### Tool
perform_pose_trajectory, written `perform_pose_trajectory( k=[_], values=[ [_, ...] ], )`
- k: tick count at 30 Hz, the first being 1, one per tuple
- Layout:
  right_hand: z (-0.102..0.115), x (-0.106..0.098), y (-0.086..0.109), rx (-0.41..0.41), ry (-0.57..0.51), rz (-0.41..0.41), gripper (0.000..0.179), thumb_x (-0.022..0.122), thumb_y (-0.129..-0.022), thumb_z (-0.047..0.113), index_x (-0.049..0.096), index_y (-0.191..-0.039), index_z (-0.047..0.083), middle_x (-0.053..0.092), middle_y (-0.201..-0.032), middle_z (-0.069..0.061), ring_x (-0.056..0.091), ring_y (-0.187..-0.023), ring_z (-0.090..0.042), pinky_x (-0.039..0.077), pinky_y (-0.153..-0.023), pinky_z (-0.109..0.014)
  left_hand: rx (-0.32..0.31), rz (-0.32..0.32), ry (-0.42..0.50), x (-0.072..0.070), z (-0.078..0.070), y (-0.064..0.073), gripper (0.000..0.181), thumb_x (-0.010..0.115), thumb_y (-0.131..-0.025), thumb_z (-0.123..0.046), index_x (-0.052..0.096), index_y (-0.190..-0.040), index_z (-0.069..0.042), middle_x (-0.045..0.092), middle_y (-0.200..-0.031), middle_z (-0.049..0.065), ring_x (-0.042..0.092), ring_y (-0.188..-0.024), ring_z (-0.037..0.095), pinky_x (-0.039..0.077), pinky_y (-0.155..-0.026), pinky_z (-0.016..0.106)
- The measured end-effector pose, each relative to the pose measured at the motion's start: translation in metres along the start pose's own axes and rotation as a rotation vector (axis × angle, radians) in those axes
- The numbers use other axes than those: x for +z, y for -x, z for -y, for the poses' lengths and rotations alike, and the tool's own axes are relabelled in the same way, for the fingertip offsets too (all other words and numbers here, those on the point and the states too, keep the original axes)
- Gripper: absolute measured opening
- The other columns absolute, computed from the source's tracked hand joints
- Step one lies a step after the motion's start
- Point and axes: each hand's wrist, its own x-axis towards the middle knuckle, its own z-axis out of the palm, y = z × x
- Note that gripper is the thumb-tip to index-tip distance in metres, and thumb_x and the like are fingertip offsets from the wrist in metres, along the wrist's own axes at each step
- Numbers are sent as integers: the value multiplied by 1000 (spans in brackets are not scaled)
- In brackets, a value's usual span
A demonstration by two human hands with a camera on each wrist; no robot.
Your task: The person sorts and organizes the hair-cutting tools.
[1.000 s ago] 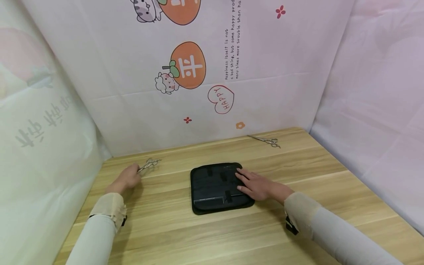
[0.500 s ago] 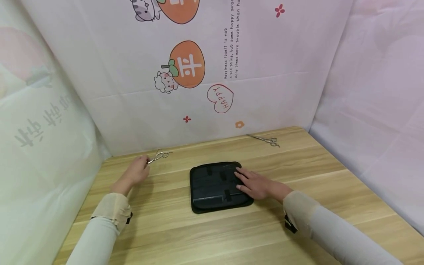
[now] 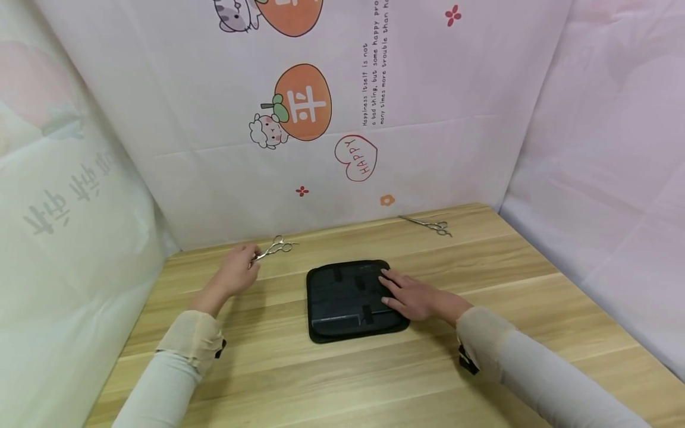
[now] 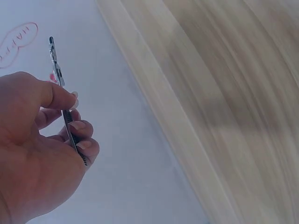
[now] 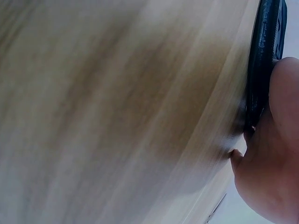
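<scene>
Grips scissors (image 3: pixel 272 250) by the blades (image 4: pixel 67 117) in left hand (image 3: pixel 235 271), left of black case (image 3: pixel 339 306) — presumably to leave handle rings (image 3: pixel 282 245) free; rests right hand (image 3: pixel 416 297), unclenched, on case's right side — likely to steady it

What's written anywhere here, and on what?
"HAPPY": in the heart on the back sheet.
"Happiness itself is not / a bad thing, but some happy pro… / many times more trouble than h…": back sheet, cut off.
Orange fruits: white characters, unclear; upper cut off.
Left sheet: faint, unreadable.
Black case: print too small.
</scene>
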Motion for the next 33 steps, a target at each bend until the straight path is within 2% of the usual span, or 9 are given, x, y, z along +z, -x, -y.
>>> perform_pose_trajectory(
  k=[5,9,12,15,20,27,33],
  values=[
    [-4,3,-2,8,13,12,68,31,-112,45,21,-162,0,9,-169,-24,13,-154,-43,19,-120,-61,30,-2,14,5,-13,-2,25,53,-90,4,60,-114,9,59,-104,24,56,-94,35,48,-85,54],
    [-9,6,-6,36,34,28,67,31,-112,46,18,-163,5,6,-171,-18,11,-156,-37,18,-122,-57,53,-9,6,10,-20,-4,26,54,-89,5,61,-114,9,58,-100,20,55,-90,33,48,-83,52],
    [-10,7,-8,49,54,38,67,30,-111,48,17,-164,9,5,-171,-15,10,-157,-34,18,-123,-54,57,6,11,13,-25,-4,26,54,-89,4,61,-114,8,56,-97,17,53,-86,29,48,-79,49],
    [-8,6,-7,46,46,32,67,32,-112,46,19,-163,6,7,-171,-17,13,-156,-37,19,-122,-56,52,33,19,16,-30,-4,26,53,-91,3,61,-116,8,55,-99,16,53,-86,27,48,-79,47],
    [0,-2,-6,73,41,56,66,35,-112,44,21,-163,4,9,-170,-18,14,-155,-38,21,-122,-55,50,59,6,20,-39,-3,26,54,-92,3,61,-117,7,56,-103,17,54,-89,27,50,-82,48],
    [7,-17,-7,121,25,141,68,39,-110,46,21,-163,7,8,-171,-16,15,-155,-37,23,-122,-54,68,88,22,22,-55,-1,24,54,-94,2,61,-116,7,57,-105,18,54,-90,27,49,-82,47],
    [8,-20,-10,110,25,146,70,42,-110,46,23,-163,5,10,-170,-17,16,-155,-38,25,-121,-54,107,72,28,25,-65,2,21,56,-91,4,62,-112,6,56,-101,15,52,-87,26,49,-80,46]
  ],
)
